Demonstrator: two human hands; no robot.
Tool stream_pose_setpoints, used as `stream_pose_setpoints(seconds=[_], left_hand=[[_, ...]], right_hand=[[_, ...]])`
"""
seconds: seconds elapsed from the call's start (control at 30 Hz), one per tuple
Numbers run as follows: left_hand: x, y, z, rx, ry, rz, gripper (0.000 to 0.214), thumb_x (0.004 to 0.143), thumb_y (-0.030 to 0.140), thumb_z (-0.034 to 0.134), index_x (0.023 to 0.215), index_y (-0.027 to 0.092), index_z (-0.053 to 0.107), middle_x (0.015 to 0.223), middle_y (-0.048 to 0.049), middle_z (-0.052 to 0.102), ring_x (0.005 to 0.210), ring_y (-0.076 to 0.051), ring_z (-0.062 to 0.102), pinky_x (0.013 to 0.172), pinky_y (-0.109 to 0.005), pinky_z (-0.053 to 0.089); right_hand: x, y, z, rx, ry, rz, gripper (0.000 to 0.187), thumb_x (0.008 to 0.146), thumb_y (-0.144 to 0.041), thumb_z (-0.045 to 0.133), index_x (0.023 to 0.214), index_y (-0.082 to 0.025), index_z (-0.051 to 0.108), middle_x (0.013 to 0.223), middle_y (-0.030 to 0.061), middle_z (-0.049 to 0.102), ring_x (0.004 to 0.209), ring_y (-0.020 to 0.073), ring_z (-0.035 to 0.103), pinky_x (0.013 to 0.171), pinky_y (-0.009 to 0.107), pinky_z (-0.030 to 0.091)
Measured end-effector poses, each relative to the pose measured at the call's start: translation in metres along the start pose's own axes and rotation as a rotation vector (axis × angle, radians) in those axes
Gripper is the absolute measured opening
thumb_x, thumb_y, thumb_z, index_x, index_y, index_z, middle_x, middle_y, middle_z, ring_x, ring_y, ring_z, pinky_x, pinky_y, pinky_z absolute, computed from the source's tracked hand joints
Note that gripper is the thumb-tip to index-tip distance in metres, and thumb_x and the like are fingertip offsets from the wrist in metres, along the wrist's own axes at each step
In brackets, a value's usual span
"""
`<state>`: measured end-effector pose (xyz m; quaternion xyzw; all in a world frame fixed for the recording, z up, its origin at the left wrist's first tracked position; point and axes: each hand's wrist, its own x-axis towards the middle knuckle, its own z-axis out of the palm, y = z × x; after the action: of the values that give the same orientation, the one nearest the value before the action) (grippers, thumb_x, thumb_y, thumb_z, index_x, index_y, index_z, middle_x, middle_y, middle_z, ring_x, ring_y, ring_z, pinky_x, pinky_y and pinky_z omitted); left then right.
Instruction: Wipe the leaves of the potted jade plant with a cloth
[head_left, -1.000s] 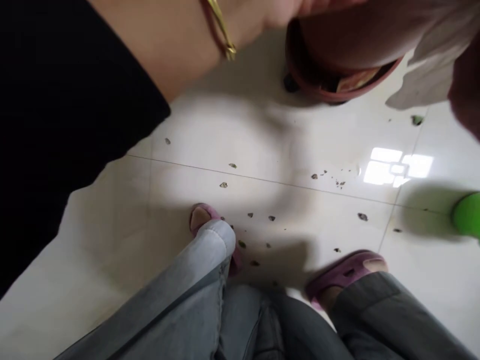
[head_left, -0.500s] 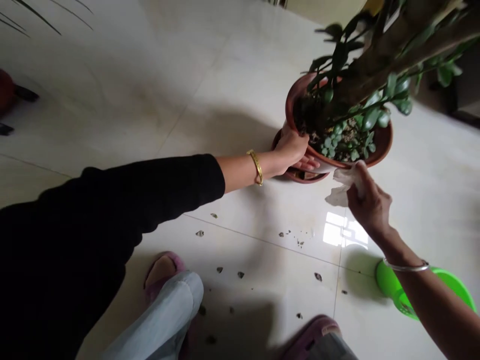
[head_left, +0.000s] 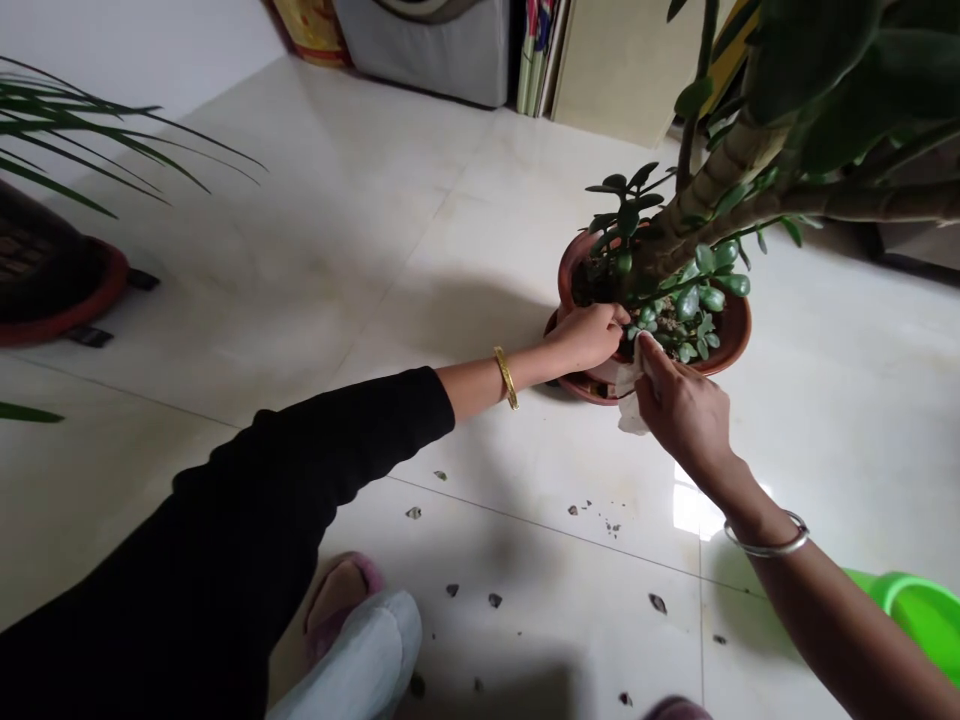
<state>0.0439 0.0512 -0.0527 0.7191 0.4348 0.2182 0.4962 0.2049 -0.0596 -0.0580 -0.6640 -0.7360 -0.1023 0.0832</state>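
Note:
A brown-red flowerpot (head_left: 738, 345) holds a thick-stemmed jade plant (head_left: 724, 190) with glossy green leaves, and small succulents grow in its soil. Its saucer (head_left: 589, 388) shows beneath the near left side. My left hand (head_left: 589, 337) is closed on the pot's near left rim, fingers curled over the edge. Just to its right, my right hand (head_left: 690, 410) pinches a crumpled white tissue (head_left: 631, 402) against the front rim. Part of the tissue hangs down outside the pot; the rest is hidden by my fingers.
Dry leaf bits (head_left: 658, 603) lie scattered over the pale tiled floor (head_left: 315, 260). A bright green container (head_left: 919, 610) stands at lower right. Another potted plant (head_left: 97, 285) is at left. A grey appliance (head_left: 442, 55) and boards (head_left: 607, 70) line the back.
My right hand has moved the tissue leftward along the pot's rim, closer to my left hand. The left hand keeps its hold. The view has tilted up, showing more of the back.

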Motion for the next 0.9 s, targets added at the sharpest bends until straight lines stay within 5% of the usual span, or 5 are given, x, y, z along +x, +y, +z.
stream_pose_setpoints(seconds=[0.17,0.33,0.57,0.9], left_hand=[[0.012,-0.011,0.003,-0.059,-0.108,0.006,0.031,0.095,0.016,0.05,0.114,0.016,0.076,0.107,-0.0072,0.08,0.098,-0.016,0.074,0.096,-0.029,0.057],[0.013,-0.015,0.003,-0.124,-0.084,-0.029,0.025,0.094,0.017,0.056,0.106,0.017,0.078,0.1,-0.0073,0.08,0.101,-0.018,0.073,0.099,-0.031,0.056],[0.008,-0.004,0.004,-0.281,-0.09,-0.131,0.036,0.095,0.003,0.043,0.105,0.013,0.076,0.098,-0.0073,0.079,0.09,-0.012,0.073,0.094,-0.025,0.058],[-0.001,0.009,-0.002,-0.347,-0.088,-0.196,0.034,0.096,0.003,0.049,0.115,0.01,0.076,0.11,-0.0108,0.081,0.098,-0.014,0.074,0.103,-0.032,0.056]], right_hand=[[0.005,-0.009,-0.004,-0.057,-0.068,0.03,0.054,0.098,-0.024,0.05,0.15,-0.017,0.061,0.087,0.0095,0.081,0.064,0.0186,0.065,0.053,0.029,0.024],[0.007,-0.011,-0.005,-0.03,-0.056,-0.01,0.055,0.096,-0.023,0.05,0.15,-0.017,0.06,0.094,0.0109,0.082,0.072,0.0205,0.069,0.053,0.029,0.026],[0.003,-0.006,-0.006,-0.012,-0.057,0.027,0.053,0.097,-0.023,0.048,0.147,-0.021,0.065,0.094,0.0094,0.081,0.07,0.0201,0.068,0.054,0.03,0.028],[0.002,-0.003,0.0,0.04,-0.03,-0.018,0.055,0.099,-0.025,0.049,0.152,-0.02,0.06,0.097,0.0095,0.083,0.074,0.0222,0.073,0.054,0.031,0.03]])
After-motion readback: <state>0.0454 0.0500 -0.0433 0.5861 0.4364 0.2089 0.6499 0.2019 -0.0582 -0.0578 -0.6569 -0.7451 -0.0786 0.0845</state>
